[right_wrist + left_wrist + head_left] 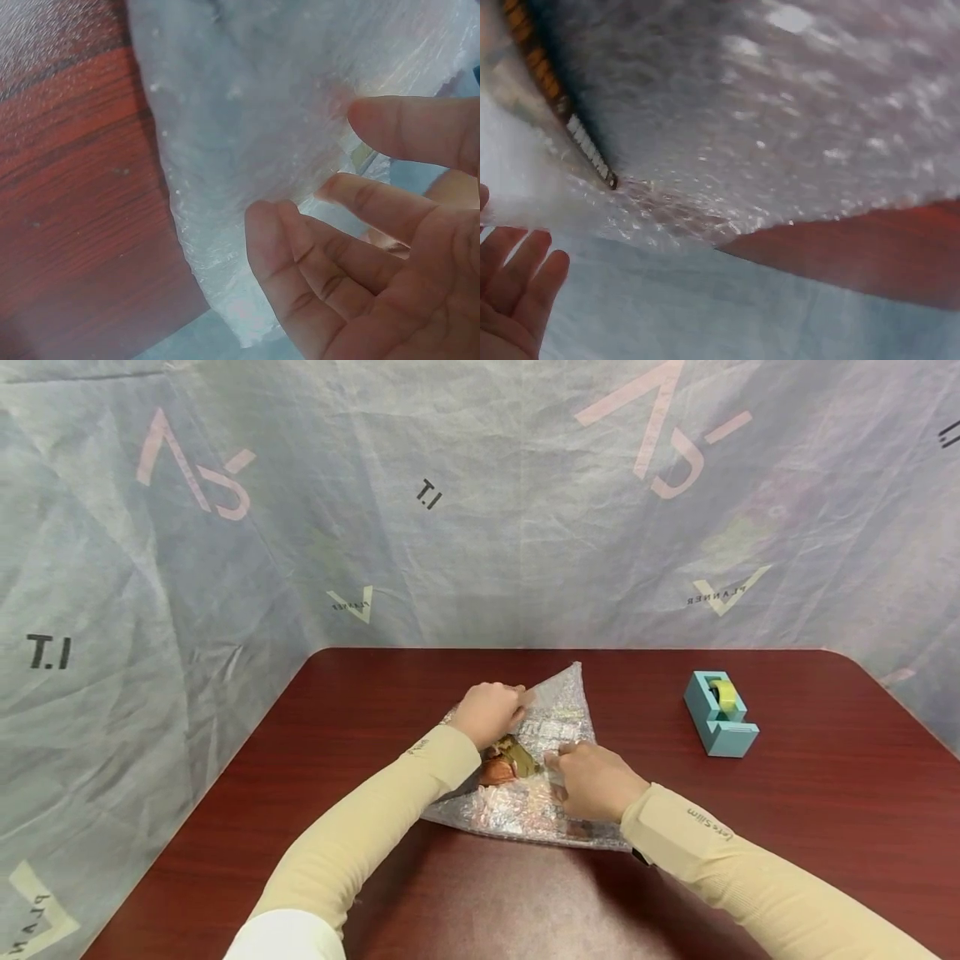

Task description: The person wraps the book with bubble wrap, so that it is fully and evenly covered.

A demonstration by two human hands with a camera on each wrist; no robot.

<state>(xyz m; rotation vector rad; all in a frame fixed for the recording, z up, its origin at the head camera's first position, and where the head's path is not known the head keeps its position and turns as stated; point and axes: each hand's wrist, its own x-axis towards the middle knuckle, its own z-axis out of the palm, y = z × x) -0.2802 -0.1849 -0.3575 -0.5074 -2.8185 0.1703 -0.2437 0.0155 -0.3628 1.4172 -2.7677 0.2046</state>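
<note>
A sheet of clear bubble wrap (558,727) lies over the table, one corner pointing to the back. In its middle shows a flat printed item (498,770) in orange-brown and green, partly covered by wrap and the left arm. A dark edge (589,146) with orange and white lettering shows through the wrap in the left wrist view. My left hand (489,714) is at the far left part of the wrap, its fingers fairly straight at the wrap's edge. My right hand (596,779) rests on the wrap's right side, thumb and fingers apart, fingers slightly bent.
A light blue tape dispenser (723,727) with a yellow roll of tape (723,695) stands at the back right of the dark red table (360,714). Printed grey cloth (480,527) hangs behind the table and along its sides.
</note>
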